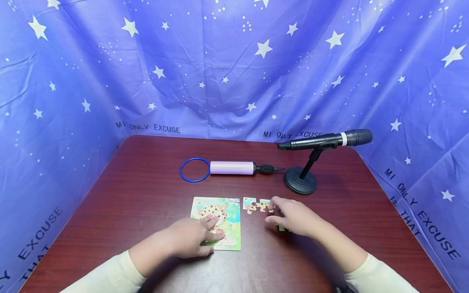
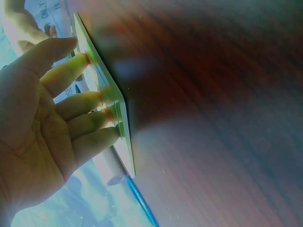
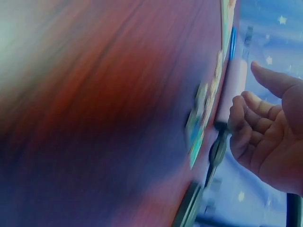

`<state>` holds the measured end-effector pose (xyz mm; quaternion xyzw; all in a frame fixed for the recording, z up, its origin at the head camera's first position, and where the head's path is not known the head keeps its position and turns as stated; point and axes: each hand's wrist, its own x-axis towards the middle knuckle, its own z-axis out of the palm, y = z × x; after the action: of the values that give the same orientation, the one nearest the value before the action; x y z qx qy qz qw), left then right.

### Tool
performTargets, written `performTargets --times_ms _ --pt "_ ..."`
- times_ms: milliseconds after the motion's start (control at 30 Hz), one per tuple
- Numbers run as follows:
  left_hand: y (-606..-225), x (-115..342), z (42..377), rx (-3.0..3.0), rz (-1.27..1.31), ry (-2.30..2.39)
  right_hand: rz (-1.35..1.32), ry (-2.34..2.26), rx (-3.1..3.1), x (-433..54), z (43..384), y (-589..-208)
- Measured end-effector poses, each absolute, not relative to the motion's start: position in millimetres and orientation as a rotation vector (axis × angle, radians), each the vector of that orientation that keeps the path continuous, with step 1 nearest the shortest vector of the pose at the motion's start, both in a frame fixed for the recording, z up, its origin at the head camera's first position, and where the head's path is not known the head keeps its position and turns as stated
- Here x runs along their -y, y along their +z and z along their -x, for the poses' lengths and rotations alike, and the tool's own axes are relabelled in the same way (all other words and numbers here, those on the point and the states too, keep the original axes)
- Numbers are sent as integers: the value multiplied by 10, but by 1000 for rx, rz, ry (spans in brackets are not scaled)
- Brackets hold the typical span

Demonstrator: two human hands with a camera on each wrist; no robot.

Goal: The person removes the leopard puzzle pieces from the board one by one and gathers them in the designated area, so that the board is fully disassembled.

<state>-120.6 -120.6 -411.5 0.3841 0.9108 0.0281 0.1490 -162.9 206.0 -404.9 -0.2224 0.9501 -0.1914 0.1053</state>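
Note:
A square puzzle board (image 1: 233,217) with a spotted cartoon animal on it lies on the table. My left hand (image 1: 190,236) rests its fingertips on the board, the fingers fairly straight and spread; the left wrist view shows the palm of this hand (image 2: 42,118) with nothing in it. Just right of the board lie loose puzzle pieces (image 1: 249,202) with spotted and blue patches. My right hand (image 1: 294,215) hovers close over them and partly hides a green piece (image 1: 281,228). In the right wrist view its fingers (image 3: 239,111) bend loosely, thumb apart, holding nothing.
Behind the board, a blue ring (image 1: 182,173) and a pale purple hand pump (image 1: 232,167) lie on the dark red table (image 1: 146,183). A black microphone (image 1: 311,142) on a round-based stand (image 1: 300,185) stands back right. A blue star-print curtain (image 1: 205,61) surrounds the table.

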Motion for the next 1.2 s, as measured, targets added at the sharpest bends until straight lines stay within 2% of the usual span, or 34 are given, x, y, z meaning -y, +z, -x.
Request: performTargets --times_ms 200,467,900,1200 --pt "-4115 1211 1184 -2631 -1119 50 829 -718 -2630 -1525 1649 -4080" --pt "-4172 1199 1172 -2622 -1114 101 800 -696 -2551 -1012 1696 -4247" --pt "-4184 1230 1080 -2643 -1027 222 835 -502 -2646 -889 1704 -4347" --pt "-4138 1083 912 -2744 -702 158 837 -447 -2662 -832 1700 -4306"
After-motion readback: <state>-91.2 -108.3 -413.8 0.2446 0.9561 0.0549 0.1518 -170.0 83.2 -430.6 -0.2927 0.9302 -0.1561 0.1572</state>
